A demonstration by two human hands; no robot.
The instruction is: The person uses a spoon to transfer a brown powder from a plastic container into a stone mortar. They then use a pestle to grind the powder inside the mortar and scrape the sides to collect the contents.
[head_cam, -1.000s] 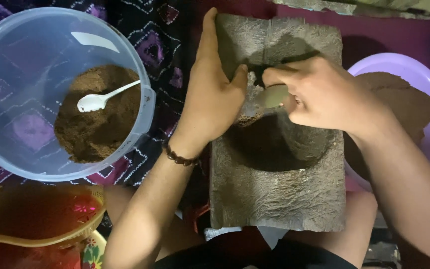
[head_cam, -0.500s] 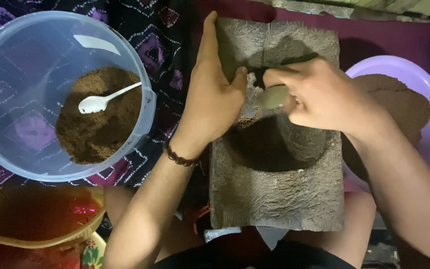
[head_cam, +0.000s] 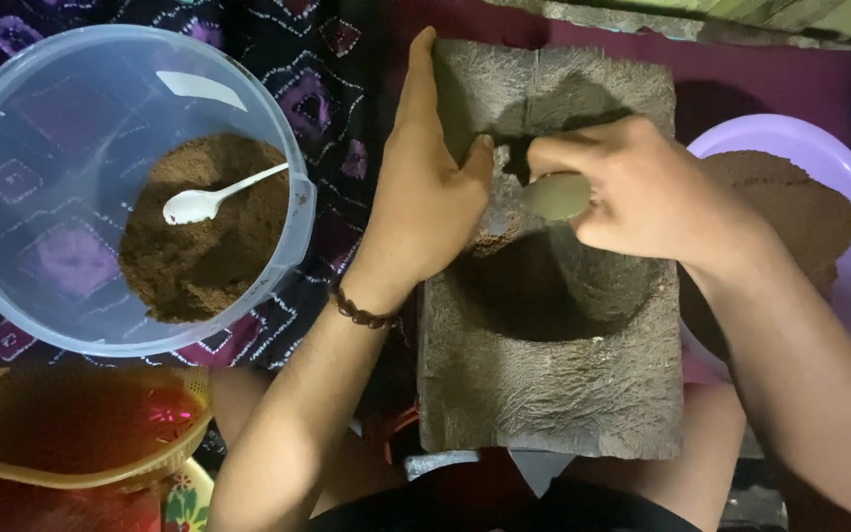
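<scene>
A grey grinding stone slab (head_cam: pixel 554 394) with a hollow in its middle lies in front of me. My left hand (head_cam: pixel 425 187) rests flat along the slab's left edge, fingers together, a bead bracelet at the wrist. Over the hollow, my right hand (head_cam: pixel 642 197) grips a metal spoon (head_cam: pixel 556 195). The spoon's bowl touches a small heap of brown powder (head_cam: pixel 494 236) beside my left thumb.
A clear plastic tub (head_cam: pixel 12 256) at the left holds brown powder (head_cam: pixel 199 236) and a white spoon (head_cam: pixel 214 199). A purple bowl (head_cam: pixel 839 158) of brown powder sits at the right. An orange basket (head_cam: pixel 71 433) is at the lower left. Patterned dark cloth lies beneath.
My right hand with the spoon has shifted very slightly on the slab. My left hand and the containers stay where they were.
</scene>
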